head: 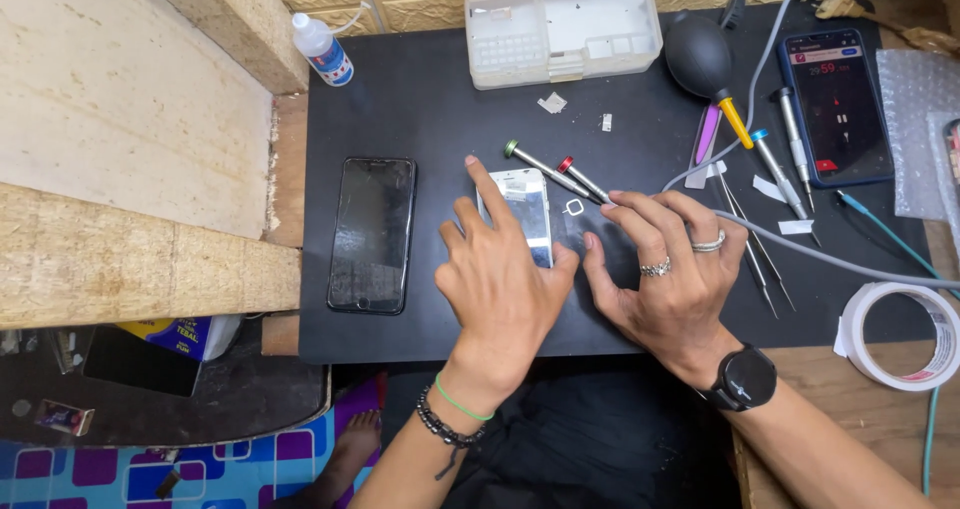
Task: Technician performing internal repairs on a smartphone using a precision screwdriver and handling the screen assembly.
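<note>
A dark phone (372,233) lies face up near the black mat's (440,119) left edge, bare mat between it and the left hand (500,284); that hand lies flat with fingers spread over a small white phone (530,209), index finger along its left side; just right, 2 screwdrivers (560,174) slant away from the phone's top corner; the right hand (675,269), fingers loosely curled and resting on the mat, sits beside the phone's right edge; beyond it lie tweezers (755,254), more drivers, a grey cable (830,259) and a lit phone (838,104); a tape roll (900,334) sits off the mat's right edge.
</note>
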